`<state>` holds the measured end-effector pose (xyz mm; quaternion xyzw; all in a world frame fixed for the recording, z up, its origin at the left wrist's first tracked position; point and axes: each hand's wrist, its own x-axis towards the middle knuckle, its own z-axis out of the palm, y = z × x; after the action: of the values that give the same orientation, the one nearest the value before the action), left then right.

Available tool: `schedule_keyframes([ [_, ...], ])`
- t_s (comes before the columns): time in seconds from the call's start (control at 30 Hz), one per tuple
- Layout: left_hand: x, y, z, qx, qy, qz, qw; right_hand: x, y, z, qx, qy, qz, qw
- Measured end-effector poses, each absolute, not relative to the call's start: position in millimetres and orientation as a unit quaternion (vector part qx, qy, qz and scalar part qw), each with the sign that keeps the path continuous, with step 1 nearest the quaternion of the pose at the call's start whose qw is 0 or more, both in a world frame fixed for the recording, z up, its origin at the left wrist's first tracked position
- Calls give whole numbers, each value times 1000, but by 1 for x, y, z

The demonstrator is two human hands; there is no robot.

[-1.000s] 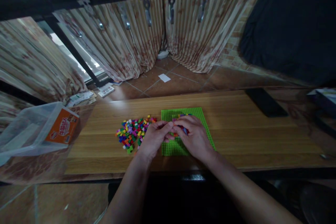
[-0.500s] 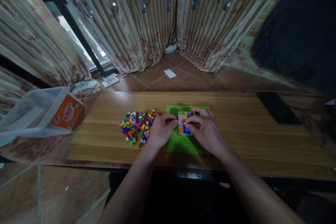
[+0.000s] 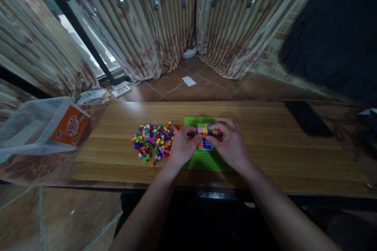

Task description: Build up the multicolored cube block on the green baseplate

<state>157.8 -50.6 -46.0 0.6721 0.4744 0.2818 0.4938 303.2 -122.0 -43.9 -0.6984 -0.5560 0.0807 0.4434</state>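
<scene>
A green studded baseplate [image 3: 203,162] lies on the table with a block of multicoloured building bricks [image 3: 203,130] near its middle. At the left edge of this block is my left hand [image 3: 185,145], thumb and forefinger curled close together; whatever they pinch is too small to make out. My right hand [image 3: 231,145] reaches over the block from the right. Its thumb and forefinger rest around bricks on the block, and the other fingers stretch over its far right side, hiding part of it. A loose pile of small building bricks [image 3: 154,141] lies left of the baseplate.
The wooden table [image 3: 265,157] runs wide across the view. A dark phone-like slab [image 3: 308,119] lies at its far right. Beyond the left end stands a clear plastic bin [image 3: 38,125] with an orange label. Striped curtains [image 3: 147,35] hang behind.
The view has shifted slightly. My right forefinger and thumb have spread a little on the block, and my left fingertips have come closer to its left edge.
</scene>
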Motion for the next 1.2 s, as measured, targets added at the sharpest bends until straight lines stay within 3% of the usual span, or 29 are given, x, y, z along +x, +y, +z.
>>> schedule_keyframes([
  [0.83,163,-55,-44,676,481,302,469,306,-113,-55,-700,-527,148,459],
  [1.2,166,-62,-40,700,516,288,402,300,-111,-54,-693,-521,165,470],
])
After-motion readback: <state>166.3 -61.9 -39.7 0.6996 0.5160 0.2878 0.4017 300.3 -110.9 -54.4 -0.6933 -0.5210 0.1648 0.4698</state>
